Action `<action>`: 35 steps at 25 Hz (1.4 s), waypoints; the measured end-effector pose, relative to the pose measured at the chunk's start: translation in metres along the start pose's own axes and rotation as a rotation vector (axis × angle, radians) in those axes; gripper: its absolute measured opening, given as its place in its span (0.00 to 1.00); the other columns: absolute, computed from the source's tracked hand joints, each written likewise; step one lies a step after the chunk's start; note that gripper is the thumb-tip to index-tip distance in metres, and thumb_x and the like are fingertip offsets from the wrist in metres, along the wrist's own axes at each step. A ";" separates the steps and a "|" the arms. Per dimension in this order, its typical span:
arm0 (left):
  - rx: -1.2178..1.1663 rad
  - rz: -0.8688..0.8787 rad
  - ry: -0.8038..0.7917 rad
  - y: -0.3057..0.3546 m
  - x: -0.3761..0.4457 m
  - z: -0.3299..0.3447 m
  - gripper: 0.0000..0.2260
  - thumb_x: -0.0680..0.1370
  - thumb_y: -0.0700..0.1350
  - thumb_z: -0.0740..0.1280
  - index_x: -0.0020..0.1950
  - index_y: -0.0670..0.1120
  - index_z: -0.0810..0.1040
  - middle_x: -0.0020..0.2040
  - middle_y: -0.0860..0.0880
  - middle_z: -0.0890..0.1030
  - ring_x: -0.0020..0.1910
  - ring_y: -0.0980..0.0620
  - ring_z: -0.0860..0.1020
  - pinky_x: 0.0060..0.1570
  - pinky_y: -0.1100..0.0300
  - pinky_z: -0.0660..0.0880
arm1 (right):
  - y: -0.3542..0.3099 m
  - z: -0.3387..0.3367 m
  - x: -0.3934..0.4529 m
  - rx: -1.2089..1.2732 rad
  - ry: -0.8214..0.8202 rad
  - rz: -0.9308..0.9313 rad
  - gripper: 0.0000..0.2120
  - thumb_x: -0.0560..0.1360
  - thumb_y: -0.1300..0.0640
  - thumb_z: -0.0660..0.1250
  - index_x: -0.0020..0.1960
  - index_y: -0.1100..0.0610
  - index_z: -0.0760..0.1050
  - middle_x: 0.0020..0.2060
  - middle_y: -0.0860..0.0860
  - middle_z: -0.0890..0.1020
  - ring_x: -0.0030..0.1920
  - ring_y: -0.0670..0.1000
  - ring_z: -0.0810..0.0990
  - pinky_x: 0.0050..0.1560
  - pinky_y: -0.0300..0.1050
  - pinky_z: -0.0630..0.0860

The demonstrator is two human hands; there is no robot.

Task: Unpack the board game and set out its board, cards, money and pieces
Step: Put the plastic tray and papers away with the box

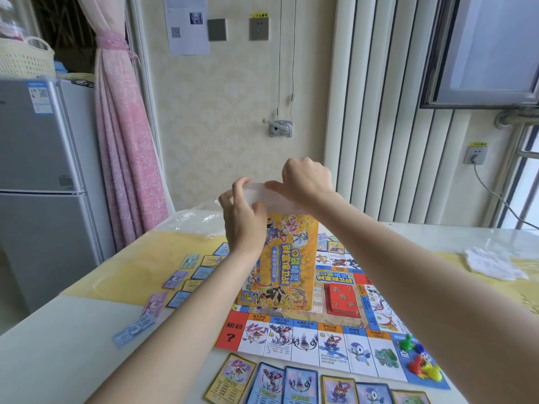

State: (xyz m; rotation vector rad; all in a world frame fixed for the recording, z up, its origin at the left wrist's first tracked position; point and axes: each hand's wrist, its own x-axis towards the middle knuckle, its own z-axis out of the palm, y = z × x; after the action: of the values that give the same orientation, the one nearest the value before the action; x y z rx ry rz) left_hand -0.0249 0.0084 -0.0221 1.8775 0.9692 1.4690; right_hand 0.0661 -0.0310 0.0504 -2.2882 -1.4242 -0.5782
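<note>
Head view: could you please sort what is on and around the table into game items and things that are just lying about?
Game items: board, yellow game box, red card stack, property cards, paper money, plastic pieces, clear bag held in left hand and right hand.

Lying about: white cloth, fridge, pink curtain.

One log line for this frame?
hands: left and right hold clear bag | box on board | cards, money out

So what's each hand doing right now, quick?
Left hand: pinches the left end of a clear bag, held up above the table.
Right hand: pinches the bag's right end.
</note>
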 end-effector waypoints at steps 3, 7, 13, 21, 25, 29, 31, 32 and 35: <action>-0.093 -0.153 -0.022 -0.005 0.012 -0.007 0.20 0.78 0.38 0.58 0.68 0.51 0.62 0.65 0.45 0.67 0.43 0.47 0.74 0.42 0.58 0.67 | 0.021 0.002 0.005 0.390 -0.077 0.012 0.05 0.72 0.58 0.67 0.45 0.57 0.80 0.40 0.55 0.82 0.45 0.55 0.81 0.45 0.41 0.75; -0.088 -0.156 -0.016 -0.003 0.010 -0.007 0.19 0.78 0.38 0.58 0.68 0.46 0.60 0.69 0.45 0.68 0.47 0.45 0.74 0.42 0.58 0.66 | 0.057 0.008 -0.013 0.563 0.037 0.040 0.14 0.72 0.65 0.66 0.57 0.60 0.76 0.55 0.57 0.76 0.52 0.54 0.77 0.44 0.34 0.65; 0.001 0.015 0.235 -0.007 -0.005 0.003 0.14 0.75 0.43 0.67 0.56 0.38 0.69 0.57 0.42 0.71 0.54 0.45 0.70 0.46 0.63 0.63 | 0.052 0.013 -0.029 0.406 0.072 0.080 0.11 0.71 0.67 0.62 0.53 0.64 0.71 0.45 0.57 0.77 0.43 0.56 0.74 0.37 0.42 0.70; 0.657 0.707 0.071 -0.042 -0.002 -0.014 0.13 0.76 0.48 0.60 0.52 0.43 0.80 0.44 0.45 0.79 0.44 0.44 0.78 0.46 0.53 0.75 | 0.050 0.001 -0.030 0.678 -0.032 0.101 0.17 0.75 0.49 0.66 0.58 0.59 0.73 0.44 0.56 0.81 0.42 0.53 0.79 0.49 0.49 0.76; 0.753 0.777 0.061 -0.042 -0.013 -0.015 0.15 0.70 0.42 0.72 0.56 0.45 0.78 0.47 0.42 0.79 0.45 0.42 0.79 0.45 0.53 0.76 | 0.061 0.002 -0.031 0.531 -0.126 -0.024 0.15 0.74 0.54 0.67 0.61 0.55 0.77 0.50 0.53 0.76 0.49 0.51 0.74 0.54 0.49 0.74; 0.732 0.770 0.081 -0.029 -0.013 -0.018 0.15 0.67 0.41 0.75 0.52 0.44 0.79 0.45 0.44 0.77 0.44 0.43 0.76 0.45 0.52 0.75 | 0.061 0.017 -0.046 0.601 -0.198 -0.171 0.16 0.78 0.52 0.61 0.63 0.55 0.76 0.57 0.53 0.77 0.55 0.48 0.74 0.54 0.34 0.69; 0.713 0.791 0.065 -0.026 -0.014 -0.017 0.15 0.65 0.39 0.76 0.50 0.43 0.79 0.45 0.45 0.77 0.43 0.43 0.76 0.42 0.54 0.76 | 0.066 0.019 -0.048 0.678 -0.236 -0.147 0.15 0.78 0.53 0.60 0.63 0.53 0.75 0.51 0.50 0.80 0.42 0.39 0.74 0.39 0.26 0.67; 0.703 0.796 0.049 -0.025 -0.014 -0.017 0.15 0.65 0.38 0.76 0.49 0.43 0.79 0.44 0.45 0.77 0.42 0.43 0.76 0.40 0.54 0.76 | 0.069 0.020 -0.047 0.677 -0.247 -0.144 0.15 0.78 0.53 0.61 0.63 0.53 0.75 0.48 0.48 0.80 0.38 0.38 0.73 0.36 0.27 0.67; 0.653 0.808 -0.012 -0.024 -0.010 -0.022 0.15 0.65 0.38 0.76 0.49 0.43 0.78 0.44 0.46 0.77 0.41 0.44 0.76 0.41 0.54 0.76 | 0.069 0.012 -0.042 0.703 -0.280 -0.151 0.14 0.78 0.55 0.61 0.63 0.55 0.75 0.44 0.48 0.80 0.30 0.36 0.73 0.32 0.33 0.70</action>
State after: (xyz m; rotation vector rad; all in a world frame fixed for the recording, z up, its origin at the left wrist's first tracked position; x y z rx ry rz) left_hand -0.0521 0.0136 -0.0414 2.9958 0.7612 1.6692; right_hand 0.1130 -0.0846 0.0110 -1.7427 -1.6061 0.2062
